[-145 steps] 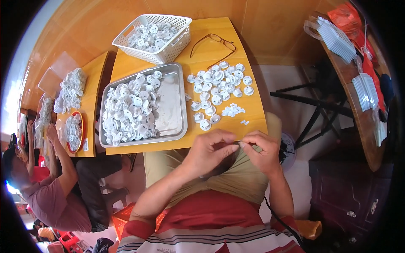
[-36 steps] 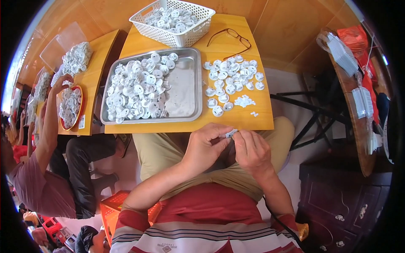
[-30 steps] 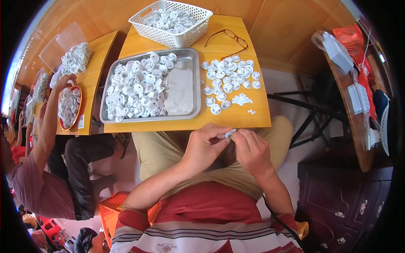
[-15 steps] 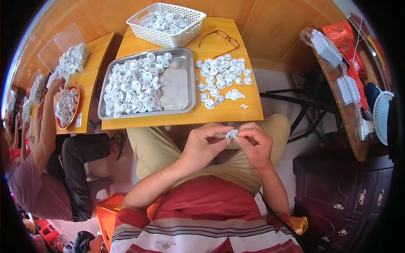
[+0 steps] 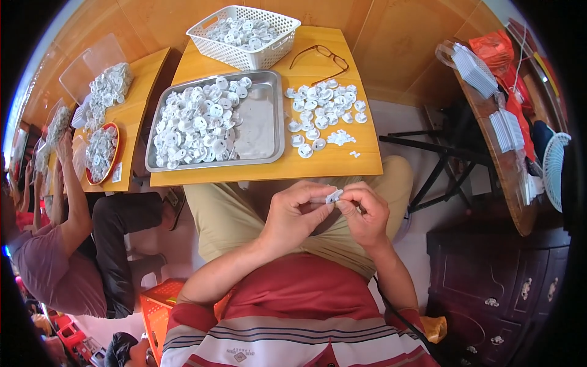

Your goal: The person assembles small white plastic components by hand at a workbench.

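Note:
Just beyond the near table edge, above my lap, a small round white plastic piece [image 5: 333,196] is pinched between my two hands. My left hand [image 5: 291,213] grips it from the left with thumb and fingers. From the right, the thumb and fingertips of my right hand [image 5: 365,215] close on its edge. The fingers partly cover the piece, so its finer details are hidden. In front of me a metal tray [image 5: 259,119] holds a heap of similar white pieces [image 5: 195,125]. More loose pieces [image 5: 324,104] lie on the table to its right, with tiny white bits [image 5: 340,137] near them.
A white perforated basket [image 5: 260,59] of white pieces stands at the table's back, beside eyeglasses [image 5: 331,55]. On the left, a person [image 5: 55,269] sits at another table with an orange-rimmed bowl [image 5: 114,160]. A folding table [image 5: 465,104] and dark cabinet [image 5: 477,275] stand right.
My hands stay together on the white piece, which has tilted slightly; my right hand has shifted a little left. The person at left has drawn an arm back from near the bowl.

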A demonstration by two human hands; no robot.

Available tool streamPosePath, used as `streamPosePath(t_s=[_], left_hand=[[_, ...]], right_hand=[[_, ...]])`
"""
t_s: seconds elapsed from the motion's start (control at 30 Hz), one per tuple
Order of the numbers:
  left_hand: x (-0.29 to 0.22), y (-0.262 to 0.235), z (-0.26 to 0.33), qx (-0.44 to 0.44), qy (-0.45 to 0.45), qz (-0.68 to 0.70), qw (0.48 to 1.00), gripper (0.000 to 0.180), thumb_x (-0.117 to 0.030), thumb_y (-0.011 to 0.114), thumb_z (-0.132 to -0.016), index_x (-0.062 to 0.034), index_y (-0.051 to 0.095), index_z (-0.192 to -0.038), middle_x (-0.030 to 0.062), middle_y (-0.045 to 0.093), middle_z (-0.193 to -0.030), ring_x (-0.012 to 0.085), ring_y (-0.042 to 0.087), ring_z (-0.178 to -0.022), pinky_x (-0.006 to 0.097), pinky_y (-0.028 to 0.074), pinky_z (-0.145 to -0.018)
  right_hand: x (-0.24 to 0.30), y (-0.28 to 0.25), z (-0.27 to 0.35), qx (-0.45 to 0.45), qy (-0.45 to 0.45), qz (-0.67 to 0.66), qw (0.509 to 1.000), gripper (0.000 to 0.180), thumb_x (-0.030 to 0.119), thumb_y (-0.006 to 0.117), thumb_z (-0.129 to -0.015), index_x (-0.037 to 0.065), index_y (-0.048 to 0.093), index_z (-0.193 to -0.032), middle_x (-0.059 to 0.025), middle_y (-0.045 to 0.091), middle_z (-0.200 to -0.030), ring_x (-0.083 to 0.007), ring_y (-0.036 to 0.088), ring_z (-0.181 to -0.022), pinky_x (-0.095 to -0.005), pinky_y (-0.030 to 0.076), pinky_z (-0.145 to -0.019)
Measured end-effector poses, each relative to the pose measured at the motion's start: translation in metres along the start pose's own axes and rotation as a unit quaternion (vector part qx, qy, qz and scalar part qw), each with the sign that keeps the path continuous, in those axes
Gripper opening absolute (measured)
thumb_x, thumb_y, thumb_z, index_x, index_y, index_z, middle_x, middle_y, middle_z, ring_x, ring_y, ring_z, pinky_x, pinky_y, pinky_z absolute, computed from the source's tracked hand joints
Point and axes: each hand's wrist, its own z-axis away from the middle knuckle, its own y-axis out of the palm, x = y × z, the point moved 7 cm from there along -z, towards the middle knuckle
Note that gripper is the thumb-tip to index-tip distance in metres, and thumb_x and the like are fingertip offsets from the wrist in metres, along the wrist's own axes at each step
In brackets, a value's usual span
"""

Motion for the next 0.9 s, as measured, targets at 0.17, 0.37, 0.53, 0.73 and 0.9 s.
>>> streamPosePath(t_s=[0.17,0.37,0.53,0.73,0.9], left_hand=[[-0.002,0.0,0.003,-0.006,0.007,0.003,1.0,0.029,0.008,0.07,-0.093,0.0021,0.071,-0.121,0.0101,0.067,-0.118,0.0152,0.069,-0.104,0.027,0.06,-0.09],[0.007,-0.006,0.008,-0.022,0.001,0.023,0.999,0.03,0.01,0.071,-0.091,0.0017,0.072,-0.119,0.0084,0.067,-0.116,0.0156,0.069,-0.106,0.027,0.059,-0.09],[0.015,-0.011,0.015,-0.038,-0.017,0.021,0.999,0.031,0.013,0.071,-0.089,0.001,0.073,-0.118,0.0061,0.067,-0.115,0.0118,0.068,-0.1,0.023,0.056,-0.083],[0.032,-0.017,0.024,-0.048,-0.061,0.002,0.997,0.029,0.013,0.07,-0.09,0.0017,0.073,-0.117,0.0021,0.069,-0.103,0.0079,0.065,-0.087,0.021,0.052,-0.074],[0.045,-0.016,0.033,-0.036,-0.077,0.009,0.996,0.028,0.012,0.071,-0.091,0.003,0.071,-0.118,0.0058,0.071,-0.11,0.011,0.068,-0.095,0.024,0.055,-0.082]], right_hand=[[-0.002,0.004,0.004,-0.02,-0.011,-0.005,1.0,0.013,0.002,0.078,-0.088,0.001,0.066,-0.092,-0.0099,0.068,-0.089,-0.0215,0.066,-0.075,-0.0313,0.052,-0.066],[0.0,0.012,0.007,-0.018,-0.019,-0.024,0.999,0.01,-0.003,0.075,-0.088,-0.001,0.066,-0.092,-0.0106,0.069,-0.09,-0.0175,0.065,-0.075,-0.0285,0.051,-0.066],[0.0,0.017,0.012,-0.026,-0.03,-0.045,0.998,0.014,-0.001,0.075,-0.088,-0.001,0.063,-0.095,-0.0147,0.068,-0.088,-0.0293,0.069,-0.074,-0.0363,0.054,-0.064],[-0.015,0.027,0.026,-0.015,-0.015,-0.057,0.998,0.01,0.001,0.074,-0.09,0.001,0.065,-0.094,-0.0129,0.069,-0.088,-0.0287,0.07,-0.076,-0.0363,0.055,-0.065],[-0.027,0.029,0.041,-0.02,0.03,-0.094,0.995,0.01,0.009,0.072,-0.093,0.001,0.065,-0.094,-0.0136,0.067,-0.089,-0.0334,0.069,-0.082,-0.0415,0.054,-0.07]])
